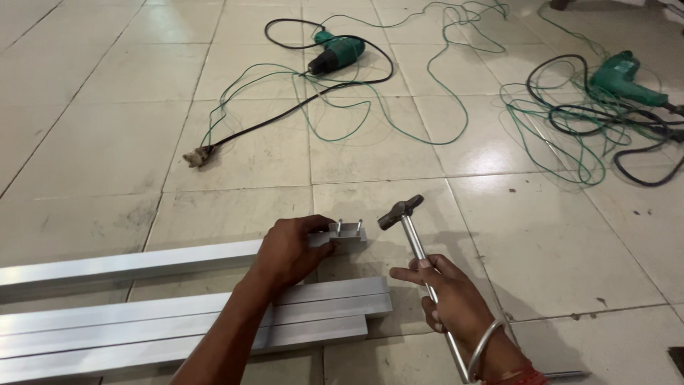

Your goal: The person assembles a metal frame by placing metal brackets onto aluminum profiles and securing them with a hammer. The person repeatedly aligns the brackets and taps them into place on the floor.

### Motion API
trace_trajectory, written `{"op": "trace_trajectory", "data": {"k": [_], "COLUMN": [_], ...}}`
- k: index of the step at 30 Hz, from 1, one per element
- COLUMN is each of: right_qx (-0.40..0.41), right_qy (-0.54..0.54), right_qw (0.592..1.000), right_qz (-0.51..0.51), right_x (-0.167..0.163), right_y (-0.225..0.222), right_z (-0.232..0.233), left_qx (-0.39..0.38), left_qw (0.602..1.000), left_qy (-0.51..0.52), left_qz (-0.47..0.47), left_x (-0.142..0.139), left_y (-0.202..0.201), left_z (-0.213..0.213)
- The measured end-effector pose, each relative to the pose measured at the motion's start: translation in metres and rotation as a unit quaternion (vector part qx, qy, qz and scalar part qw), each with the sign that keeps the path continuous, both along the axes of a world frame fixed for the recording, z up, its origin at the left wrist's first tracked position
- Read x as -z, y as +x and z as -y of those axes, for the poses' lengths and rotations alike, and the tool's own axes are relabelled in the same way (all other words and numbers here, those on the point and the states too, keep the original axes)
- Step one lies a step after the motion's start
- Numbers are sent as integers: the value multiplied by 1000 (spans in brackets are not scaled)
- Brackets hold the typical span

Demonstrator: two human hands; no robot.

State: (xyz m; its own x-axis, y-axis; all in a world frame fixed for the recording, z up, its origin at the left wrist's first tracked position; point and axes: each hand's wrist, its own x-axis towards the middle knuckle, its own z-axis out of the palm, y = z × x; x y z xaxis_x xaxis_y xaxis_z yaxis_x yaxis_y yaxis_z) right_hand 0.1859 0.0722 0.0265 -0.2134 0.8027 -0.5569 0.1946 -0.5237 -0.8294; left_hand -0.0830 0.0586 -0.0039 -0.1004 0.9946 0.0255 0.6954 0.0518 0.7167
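**Head view: you are set to hammer at the end of an aluminium bar.**

Your left hand (pixel 291 251) is pressed down over the upper aluminium bar (pixel 128 265), fingers wrapped on its near end to steady it on the tiled floor (pixel 107 142); just past your fingertips the bar's end piece (pixel 348 231) shows two small upright pins, too small to identify further. Your right hand (pixel 449 299) is closed around the metal handle of the hammer (pixel 401 212), whose head hangs just right of that end piece, not touching it. Three more aluminium bars (pixel 178 331) lie stacked nearer to you. Two green drills (pixel 336 51) (pixel 627 77) with tangled cords lie well apart. I judge the strike needs a short, square tap while the bar is held firm.
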Motion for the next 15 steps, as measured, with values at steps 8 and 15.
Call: {"op": "trace_trajectory", "data": {"k": [8,15], "right_qx": [29,4], "right_qy": [-11,20], "right_qw": [999,999], "right_qz": [-12,-25], "right_x": [1,2], "right_y": [4,3], "right_z": [-4,-5], "left_qx": [-38,-81], "left_qw": [998,993], "left_qy": [-45,-84], "left_qz": [-6,-28], "left_x": [-13,-22], "left_y": [5,13], "left_z": [2,3]}}
